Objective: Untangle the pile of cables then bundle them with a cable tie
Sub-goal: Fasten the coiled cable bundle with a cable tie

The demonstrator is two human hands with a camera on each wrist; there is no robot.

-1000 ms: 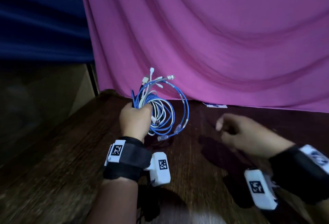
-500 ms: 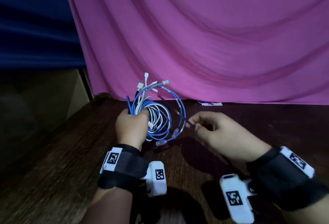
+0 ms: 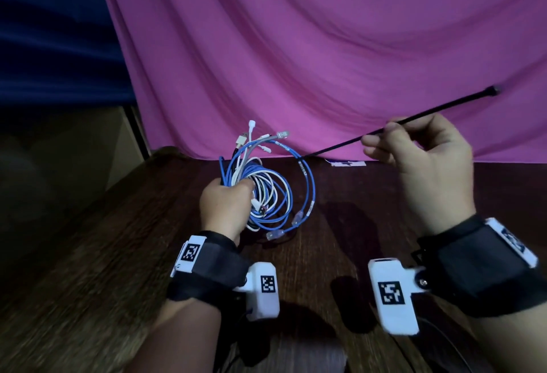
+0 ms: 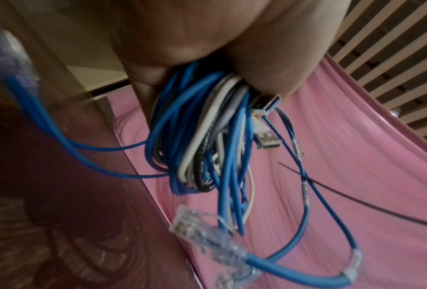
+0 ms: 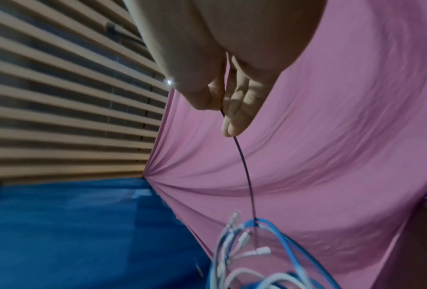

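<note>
Cables (image 3: pixel 263 192) coiled, gripped in left hand (image 3: pixel 226 209) above bench (image 3: pixel 340 254); cable tie (image 3: pixel 334 147) pinched by right hand (image 3: pixel 426 165), angled for threading.

The left hand (image 3: pixel 226 207) hides the cables' (image 3: pixel 266 192) gripped stretch (fingers unseen).

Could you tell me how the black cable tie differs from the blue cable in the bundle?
The black cable tie is thin and runs nearly straight; the blue cable is thicker and coiled in loops. The right hand pinches the tie, while the left hand grips the cable with the white ones. Both are held above the table.
</note>
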